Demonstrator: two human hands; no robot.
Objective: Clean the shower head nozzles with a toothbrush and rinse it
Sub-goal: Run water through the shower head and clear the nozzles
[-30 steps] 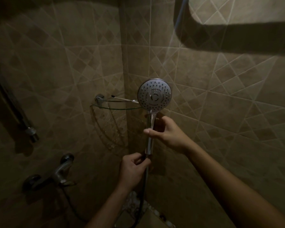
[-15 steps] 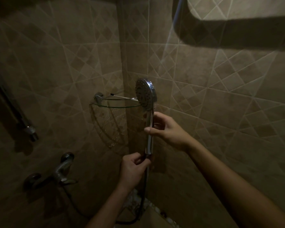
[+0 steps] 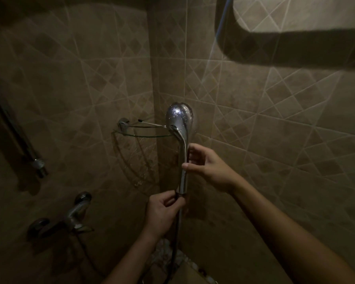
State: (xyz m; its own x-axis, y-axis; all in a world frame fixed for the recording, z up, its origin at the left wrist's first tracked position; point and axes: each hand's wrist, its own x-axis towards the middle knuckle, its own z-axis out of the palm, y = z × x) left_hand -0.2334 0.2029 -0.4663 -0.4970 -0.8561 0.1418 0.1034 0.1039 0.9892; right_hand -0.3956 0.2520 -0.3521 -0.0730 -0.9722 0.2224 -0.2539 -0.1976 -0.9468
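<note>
Both hands' grip clamps shower head [image 3: 179,119] handle in dim tiled corner by glass shelf [image 3: 139,133].

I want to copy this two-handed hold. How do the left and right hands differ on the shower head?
The left hand sits low, fist closed where the handle meets the hose; the right hand sits higher, mid-handle, in a looser thumb-and-finger pinch. Both grip the same shower head, whose chrome back faces the camera.
</note>
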